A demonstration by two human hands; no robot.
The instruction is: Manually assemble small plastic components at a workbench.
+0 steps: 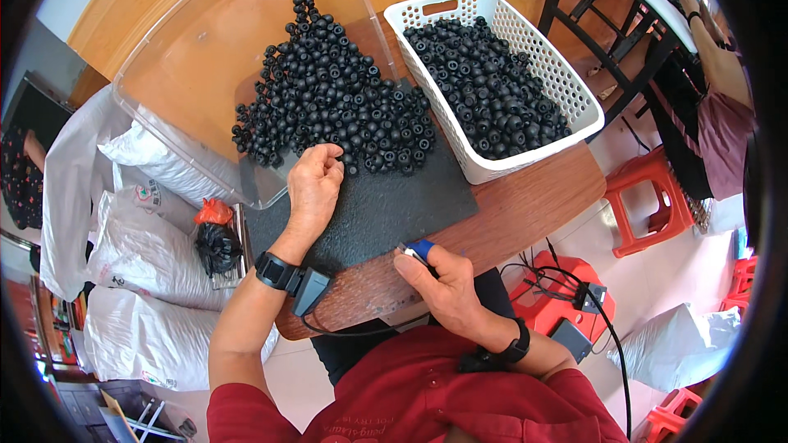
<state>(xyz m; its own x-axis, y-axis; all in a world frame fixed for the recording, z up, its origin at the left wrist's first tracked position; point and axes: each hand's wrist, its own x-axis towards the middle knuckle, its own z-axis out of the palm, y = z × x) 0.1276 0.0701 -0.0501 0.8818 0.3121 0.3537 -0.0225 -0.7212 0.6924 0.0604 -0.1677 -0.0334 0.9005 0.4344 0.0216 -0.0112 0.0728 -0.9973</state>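
Observation:
A large heap of small black ring-like parts (328, 82), each with a hole, spills from a clear plastic bin (189, 57) tipped on its side onto a dark mat (386, 213). At the heap's near edge is my left hand (313, 189), fingers curled and pressed together beside the parts; whatever they pinch is hidden. My right hand (447, 289) is closed over the table's front edge, a blue cover (422, 249) on one finger. Between its thumb and finger sits a small slim tool (408, 251) with a dark tip, too small to identify.
Right of the heap, a white perforated basket (538, 148) holds many similar black parts. White sacks (148, 328) are stacked at the left. Red stools (644, 197) stand on the right, one carrying cables (566, 283). Another person (726, 123) is at the far right.

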